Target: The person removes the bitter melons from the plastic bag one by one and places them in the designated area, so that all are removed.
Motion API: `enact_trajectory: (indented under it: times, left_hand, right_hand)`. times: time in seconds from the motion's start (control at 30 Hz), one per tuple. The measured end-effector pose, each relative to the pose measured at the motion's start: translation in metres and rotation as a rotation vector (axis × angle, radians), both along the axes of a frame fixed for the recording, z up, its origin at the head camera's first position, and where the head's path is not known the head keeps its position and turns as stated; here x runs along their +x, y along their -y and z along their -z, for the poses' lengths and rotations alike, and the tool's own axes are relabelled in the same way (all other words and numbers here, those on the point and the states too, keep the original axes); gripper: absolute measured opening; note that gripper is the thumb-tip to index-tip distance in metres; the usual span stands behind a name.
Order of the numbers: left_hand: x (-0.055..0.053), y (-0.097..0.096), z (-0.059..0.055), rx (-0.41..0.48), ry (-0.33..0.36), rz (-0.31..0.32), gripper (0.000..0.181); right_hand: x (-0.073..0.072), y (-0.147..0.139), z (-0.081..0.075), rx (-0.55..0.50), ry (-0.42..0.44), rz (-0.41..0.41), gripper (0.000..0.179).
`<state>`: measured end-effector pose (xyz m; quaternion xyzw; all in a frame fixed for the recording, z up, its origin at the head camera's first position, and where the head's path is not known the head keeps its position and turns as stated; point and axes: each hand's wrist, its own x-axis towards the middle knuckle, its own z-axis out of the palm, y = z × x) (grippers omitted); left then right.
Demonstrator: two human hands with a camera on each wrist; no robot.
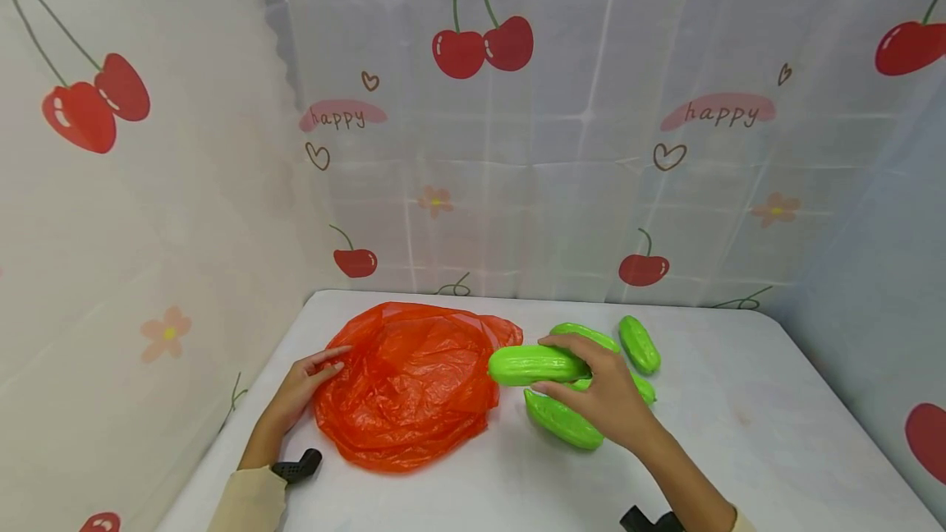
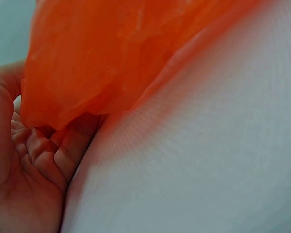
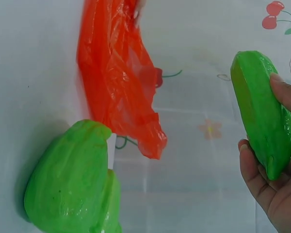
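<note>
My right hand [image 1: 609,392] grips a glossy green cucumber [image 1: 535,365] between thumb and fingers, above the table just right of the plastic bag. The right wrist view shows that cucumber [image 3: 259,102] tilted, its pointed end near the palm. An orange-red plastic bag [image 1: 410,384] lies crumpled and spread on the table. At the bag's left edge, my left hand [image 1: 303,388] holds the thin plastic. In the left wrist view its fingers [image 2: 70,150] curl beneath the bag [image 2: 92,58], which partly hides them.
Several more cucumbers lie right of the bag, one in front [image 1: 563,419] and one farther back [image 1: 640,345]; my right hand partly covers others. The white table [image 1: 761,425] ends at a printed curtain [image 1: 517,187] behind, with curtain at both sides too.
</note>
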<state>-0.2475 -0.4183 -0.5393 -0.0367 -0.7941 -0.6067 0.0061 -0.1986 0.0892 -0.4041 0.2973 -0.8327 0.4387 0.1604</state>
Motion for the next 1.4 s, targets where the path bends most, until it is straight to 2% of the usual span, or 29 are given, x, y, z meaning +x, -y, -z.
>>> enact_trajectory:
  times: [0.53, 0.83, 1.07, 1.23, 1.4]
  left_hand:
    - [0.002, -0.001, 0.000, 0.005, 0.014, 0.002, 0.046]
    - [0.001, -0.002, 0.001, 0.007, 0.011, 0.007, 0.046]
    - [0.002, -0.004, -0.001, 0.002, 0.025, -0.003, 0.047]
    - [0.002, -0.002, -0.001, -0.012, 0.025, -0.004, 0.047]
    - [0.002, 0.000, -0.002, -0.021, 0.019, -0.003, 0.046]
  right_hand:
    - [0.000, -0.045, 0.003, 0.023, 0.053, 0.061, 0.055]
    - [-0.009, -0.067, 0.005, 0.032, 0.068, 0.087, 0.055]
    - [-0.015, -0.079, 0.005, 0.071, 0.119, 0.135, 0.053]
    - [-0.023, -0.090, 0.005, 0.062, 0.155, 0.123, 0.052]
    - [-0.032, -0.101, 0.011, 0.044, 0.202, 0.117, 0.053]
